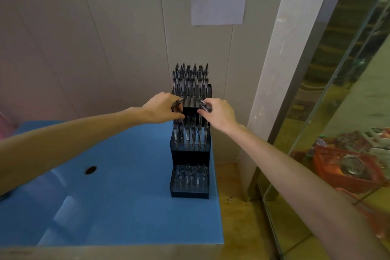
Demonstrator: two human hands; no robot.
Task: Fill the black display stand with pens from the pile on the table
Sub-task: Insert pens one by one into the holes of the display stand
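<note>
The black stepped display stand [190,157] stands at the right edge of the blue table [118,207], against the wall. Its top tier is packed with upright pens [190,78]; the middle tier [191,135] and the bottom tier [190,177] each hold several pens too. My left hand [162,108] grips a pen [178,102] just left of the stand's upper step. My right hand [218,113] grips another pen [203,105] on the stand's right side. Both hands hover over the step between the top and middle tiers. No pile of pens is in view.
A round hole [91,170] is in the table top left of the stand. A paper sign [219,1] hangs on the wall above. To the right a glass partition [329,124] borders the table, with an orange basket [346,167] behind it.
</note>
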